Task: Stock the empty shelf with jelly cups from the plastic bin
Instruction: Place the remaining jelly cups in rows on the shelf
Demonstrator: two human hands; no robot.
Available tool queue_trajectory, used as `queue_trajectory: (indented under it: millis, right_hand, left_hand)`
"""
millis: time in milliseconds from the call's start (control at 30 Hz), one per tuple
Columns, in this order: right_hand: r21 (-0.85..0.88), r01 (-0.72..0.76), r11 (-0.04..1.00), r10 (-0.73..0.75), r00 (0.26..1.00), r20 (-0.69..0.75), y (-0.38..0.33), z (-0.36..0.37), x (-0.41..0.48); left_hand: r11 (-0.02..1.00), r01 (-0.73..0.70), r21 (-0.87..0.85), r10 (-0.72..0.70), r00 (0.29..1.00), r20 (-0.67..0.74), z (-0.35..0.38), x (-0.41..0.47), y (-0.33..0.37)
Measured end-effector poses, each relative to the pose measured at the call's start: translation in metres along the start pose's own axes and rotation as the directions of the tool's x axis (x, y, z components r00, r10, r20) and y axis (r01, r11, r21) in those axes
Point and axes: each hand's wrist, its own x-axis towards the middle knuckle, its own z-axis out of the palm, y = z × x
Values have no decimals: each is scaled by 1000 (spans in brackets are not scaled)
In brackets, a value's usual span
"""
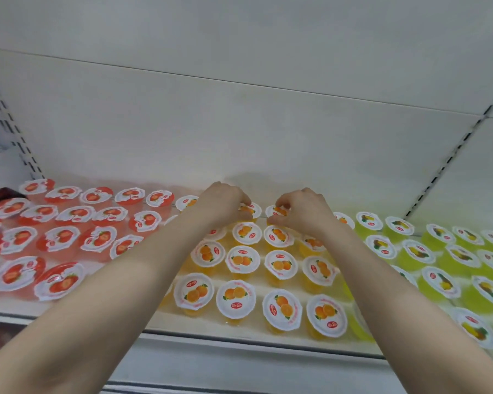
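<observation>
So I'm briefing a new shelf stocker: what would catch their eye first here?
The colour bands: red jelly cups on the left, orange jelly cups in the middle, yellow-green jelly cups on the right, all on one white shelf. Next, two bare arms reaching in, with the left hand and right hand each on an orange cup in the back row.

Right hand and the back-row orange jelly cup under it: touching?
Touching. The head view shows the right hand with fingertips on the lid of the orange jelly cup.
</observation>
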Motion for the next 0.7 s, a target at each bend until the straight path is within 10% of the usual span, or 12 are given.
queue_trajectory:
  millis: [433,700]
  right_hand:
    - [158,34,987,-11,989,-149,7,1,-18]
    - [173,72,982,-70,997,-17,-1,-5,-53]
  left_hand:
    - [998,-44,-38,38,988,-149,-4,-17,-3]
    - [996,-87,23,85,995,59,-15,-43,14]
